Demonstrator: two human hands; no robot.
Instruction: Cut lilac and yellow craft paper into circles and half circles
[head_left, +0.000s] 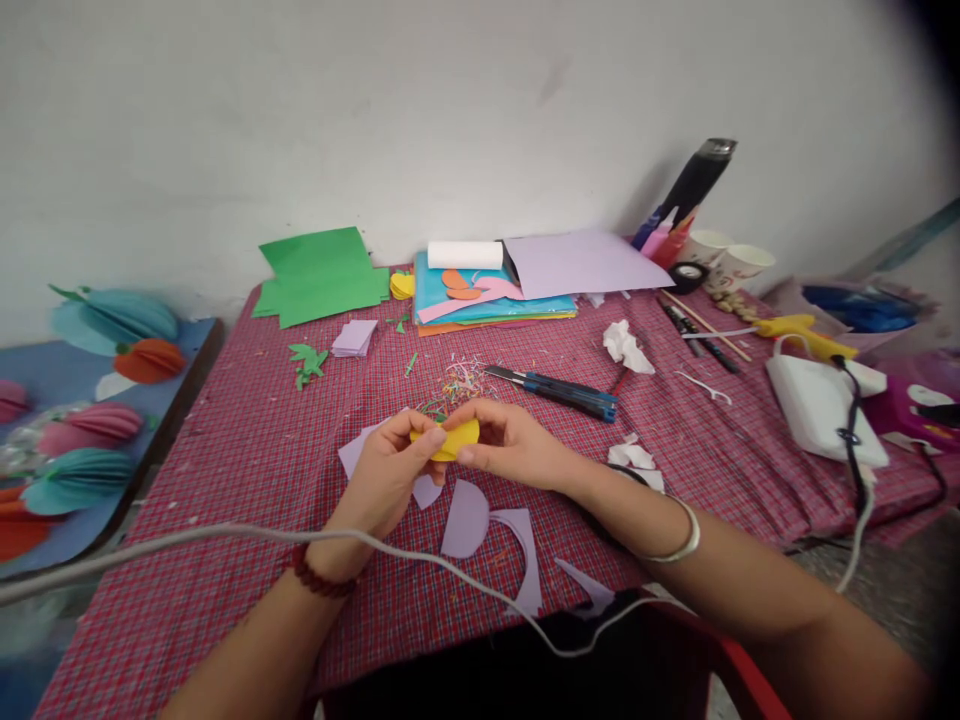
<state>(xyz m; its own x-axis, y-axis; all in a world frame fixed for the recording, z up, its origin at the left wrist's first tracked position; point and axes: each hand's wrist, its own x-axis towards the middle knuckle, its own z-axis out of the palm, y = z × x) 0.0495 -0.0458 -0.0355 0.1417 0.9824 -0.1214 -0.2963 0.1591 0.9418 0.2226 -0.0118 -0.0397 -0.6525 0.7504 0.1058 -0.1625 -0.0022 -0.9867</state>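
Observation:
Between my two hands, above the checked cloth, is a piece of yellow paper [459, 440] with a rounded edge. My left hand [397, 455] pinches its left end between thumb and fingers. The right end is gripped by my right hand [506, 440], thumb below and fingers above. Lavender paper offcuts [466, 518] lie just beneath and in front of my hands, one a half-round shape. Behind my fingers sits a small heap of coloured paper shreds [465, 378]. A utility knife [559, 390] lies to the right of the shreds.
Green sheets [319, 275], yellow rounds [402, 286] and a stack of coloured paper [495, 305] lie at the back. Folded-paper pumpkins [86, 470] rest on a blue board at left. A white cable [300, 532] crosses over my left wrist. Cups [739, 265] and a white box [825, 400] stand right.

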